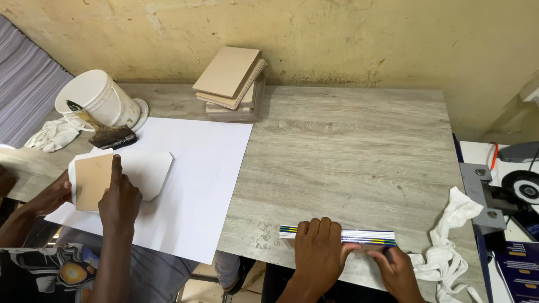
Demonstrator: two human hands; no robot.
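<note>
Your left hand (319, 249) lies flat, fingers together, on top of a thin stack of booklets (338, 236) at the near edge of the tabletop (359, 151). It presses down on the stack's middle, and the fingertips reach its far edge. Your right hand (396, 269) sits just right of it, with the fingers pinched narrow on the stack's near right corner. The stack lies lengthwise along the tabletop's front edge, and its striped blue, green and yellow spines show on the far side.

Just right of your right hand a crumpled white rag (452, 238) hangs over the tabletop's corner. Beyond it stands a grey metal machine (508, 191), cut off by the frame.

The tabletop is pale grey wood grain, set against a stained yellowish wall (348, 39). A stack of tan boards (231, 84) rests at the back by the wall.

To the left, another person's hands (118, 199) press a tan card (92, 180) onto a cut white piece, which lies on a large white sheet (193, 174). Behind them a white bucket (98, 101) is tipped on its side with a dark brush (109, 134) at its mouth and a white cloth (53, 134) beside it.

Your forearms hide the stack's near edge, so you cannot tell how many booklets it holds.
</note>
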